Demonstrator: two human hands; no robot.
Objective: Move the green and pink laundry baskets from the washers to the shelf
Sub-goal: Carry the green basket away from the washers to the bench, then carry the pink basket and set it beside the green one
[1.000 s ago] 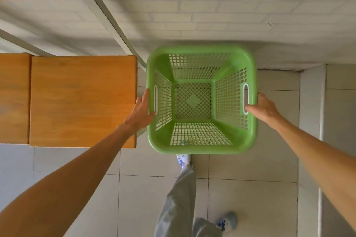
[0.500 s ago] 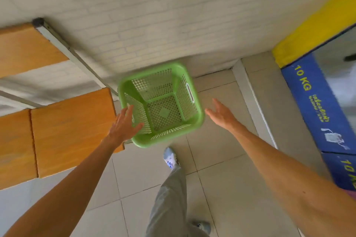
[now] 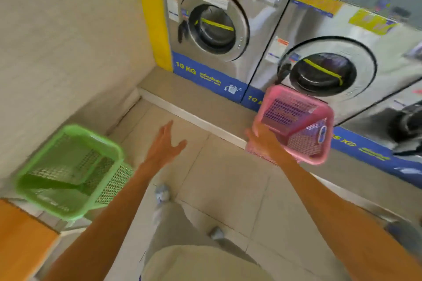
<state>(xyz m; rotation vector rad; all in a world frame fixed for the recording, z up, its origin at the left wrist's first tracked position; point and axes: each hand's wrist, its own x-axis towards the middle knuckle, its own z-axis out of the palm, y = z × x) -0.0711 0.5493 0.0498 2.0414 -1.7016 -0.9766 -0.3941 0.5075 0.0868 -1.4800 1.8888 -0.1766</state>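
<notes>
A: Where are the baskets?

B: The green basket (image 3: 68, 172) sits at eight o'clock, by the wall, next to the wooden shelf (image 3: 20, 235). The pink basket (image 3: 294, 124) is at two o'clock, tilted, in front of the washers (image 3: 251, 29).

A: And the hands?

B: The left hand (image 3: 165, 145) is spread open and empty. The right hand (image 3: 262, 141) touches the pink rim; blur hides whether its fingers have closed.

A: Risk?

B: With one hand on one edge, the tilted basket could swing or slip. The left hand should take the far side.
</notes>
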